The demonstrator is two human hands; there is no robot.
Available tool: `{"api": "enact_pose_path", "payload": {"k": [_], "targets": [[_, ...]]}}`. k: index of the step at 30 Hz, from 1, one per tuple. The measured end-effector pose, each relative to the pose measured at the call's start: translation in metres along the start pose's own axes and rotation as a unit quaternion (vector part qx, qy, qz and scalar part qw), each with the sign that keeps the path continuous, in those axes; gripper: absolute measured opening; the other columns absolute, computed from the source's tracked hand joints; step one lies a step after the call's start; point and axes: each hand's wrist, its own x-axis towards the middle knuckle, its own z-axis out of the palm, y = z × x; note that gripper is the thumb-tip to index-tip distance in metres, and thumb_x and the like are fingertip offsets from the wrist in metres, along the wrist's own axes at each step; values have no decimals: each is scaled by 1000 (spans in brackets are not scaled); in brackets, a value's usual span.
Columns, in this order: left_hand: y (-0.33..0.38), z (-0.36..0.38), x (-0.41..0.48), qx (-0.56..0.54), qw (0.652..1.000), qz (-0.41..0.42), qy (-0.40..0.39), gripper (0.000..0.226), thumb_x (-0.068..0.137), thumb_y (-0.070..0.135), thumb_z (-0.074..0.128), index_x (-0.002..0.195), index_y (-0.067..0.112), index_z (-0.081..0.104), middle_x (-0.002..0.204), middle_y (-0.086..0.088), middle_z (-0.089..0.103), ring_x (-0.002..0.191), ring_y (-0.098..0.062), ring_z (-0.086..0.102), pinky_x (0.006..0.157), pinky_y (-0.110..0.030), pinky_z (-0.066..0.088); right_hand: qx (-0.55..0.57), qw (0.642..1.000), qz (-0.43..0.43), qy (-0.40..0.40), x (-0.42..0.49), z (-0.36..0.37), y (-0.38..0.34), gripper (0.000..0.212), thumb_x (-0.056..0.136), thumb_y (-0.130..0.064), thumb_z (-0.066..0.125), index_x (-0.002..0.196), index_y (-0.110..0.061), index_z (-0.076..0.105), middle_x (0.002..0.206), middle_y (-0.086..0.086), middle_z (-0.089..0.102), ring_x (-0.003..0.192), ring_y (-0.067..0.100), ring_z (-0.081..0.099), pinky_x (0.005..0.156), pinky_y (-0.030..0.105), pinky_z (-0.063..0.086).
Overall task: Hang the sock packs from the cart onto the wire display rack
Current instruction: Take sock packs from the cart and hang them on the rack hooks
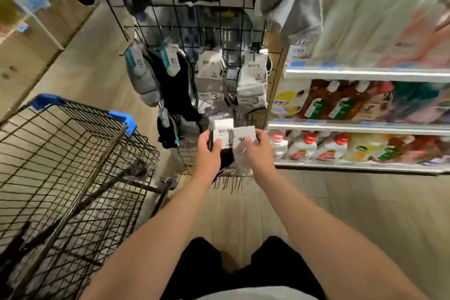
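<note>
1. Head view. Landmark: the wire display rack (214, 31), a black grid panel standing upright in the middle of the aisle.
2. Left hand (209, 153) is low in front of the rack's bottom section. Its grip is closed around a sock pack (222, 133) with a white card label; thumb on the label face, fingers behind.
3. Right hand (255, 151) is just beside the left, same height against the rack. Its grip is closed on a second sock pack (243, 139), white label and pale socks hanging below the hand.
4. The two held packs touch or overlap at their inner edges; motion blur prevents telling which.
5. Whether either held pack is already on a rack hook: cannot tell, the hands cover that area.
6. Hung on the rack above the hands: two grey-white packs marked "3" (210, 80) and (252, 80), side by side.
7. Left of those on the rack: a black pack (175, 80) and a grey pack (142, 73), both with teal labels.
8. Cart (73, 165), black wire with blue corner caps, stands left of the rack, near its base. Basket contents look like none, though the mesh is blurred.
9. Right of the rack: white shelves (365, 126) carrying bottles (323, 100).
10. Floor is light wood-pattern.
</note>
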Motion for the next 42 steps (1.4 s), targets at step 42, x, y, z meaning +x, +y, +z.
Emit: {"api": "enact_pose_path", "payload": {"k": [42], "targets": [[-185,139,173,-67,965,253,31,46,108,35,44,151,20,40,148,-1,53,136,-18,49,117,-43,41,124,953,-277,14,217,58,150,31,95,-31,56,126,-29,59,115,-8,68,105,14,67,96,50,55]]}}
